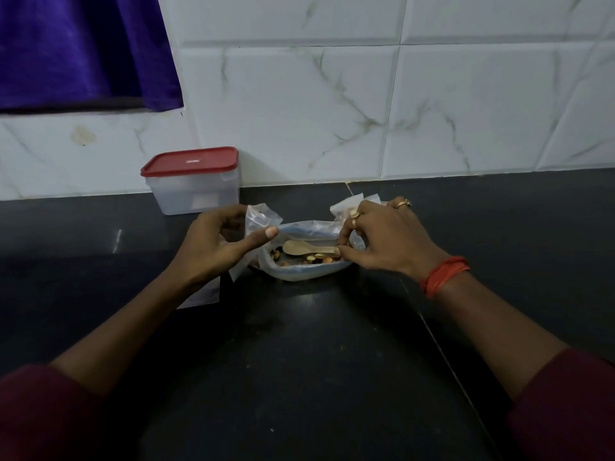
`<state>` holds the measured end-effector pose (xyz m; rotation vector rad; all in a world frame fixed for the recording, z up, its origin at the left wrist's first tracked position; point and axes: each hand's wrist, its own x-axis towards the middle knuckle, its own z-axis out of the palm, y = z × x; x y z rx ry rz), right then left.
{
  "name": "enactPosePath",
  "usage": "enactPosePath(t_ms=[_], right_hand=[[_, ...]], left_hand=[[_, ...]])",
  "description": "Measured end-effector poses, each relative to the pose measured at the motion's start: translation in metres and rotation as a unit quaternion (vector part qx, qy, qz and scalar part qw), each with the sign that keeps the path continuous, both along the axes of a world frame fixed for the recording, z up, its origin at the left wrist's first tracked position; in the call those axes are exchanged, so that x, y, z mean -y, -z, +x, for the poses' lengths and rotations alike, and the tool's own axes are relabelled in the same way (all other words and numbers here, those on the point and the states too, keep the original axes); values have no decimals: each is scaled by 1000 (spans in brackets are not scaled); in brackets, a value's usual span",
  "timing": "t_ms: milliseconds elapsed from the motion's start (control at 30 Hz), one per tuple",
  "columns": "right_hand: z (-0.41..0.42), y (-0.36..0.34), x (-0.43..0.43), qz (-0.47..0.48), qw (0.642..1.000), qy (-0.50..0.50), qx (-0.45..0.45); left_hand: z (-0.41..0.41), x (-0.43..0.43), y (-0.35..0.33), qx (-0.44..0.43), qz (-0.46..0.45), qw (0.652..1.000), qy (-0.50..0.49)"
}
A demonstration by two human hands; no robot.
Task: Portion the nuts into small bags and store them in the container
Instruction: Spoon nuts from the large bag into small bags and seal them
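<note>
Nothing legible anywhere in view.

- Red lid (189, 160) of the clear plastic container (173, 194): a small dark rectangular mark sits near the lid's middle. Its lettering is too small and blurred to read.
- Front wall of the same container: a pale rectangular patch that looks like a label. No writing can be made out on it.
</note>
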<state>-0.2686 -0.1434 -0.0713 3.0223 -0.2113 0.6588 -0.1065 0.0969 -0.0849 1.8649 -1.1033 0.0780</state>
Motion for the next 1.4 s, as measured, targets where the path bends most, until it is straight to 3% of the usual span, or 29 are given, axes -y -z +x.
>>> enactPosePath(t_ms=[233,467,733,833,933,1067,1133,1267,1400], right_hand=[[5,3,-4,96,990,-77,71],[3,-3,-12,293,934,-108,172],[9,11,-24,422,885,-153,122],[9,11,-28,373,901,-164,151],[11,10,-22,158,944,-164,239],[10,8,-16,4,940,-123,319],[10,11,-16,7,944,-113,308],[15,13,-11,122,959,-68,247],[14,12,-8,219,943,-61,244]], left_hand=[[-4,3,1,-102,35,994,26],[-13,4,-5,-121,9,992,26],[-13,2,-6,-119,-14,992,47],[-15,2,-6,-114,-20,992,52],[-15,2,-7,-112,-25,992,50],[-16,2,-8,-104,-31,992,57],[-15,1,-8,-100,-31,992,63],[-16,0,-7,-87,-28,993,78],[-15,-2,-7,-78,-28,992,92]])
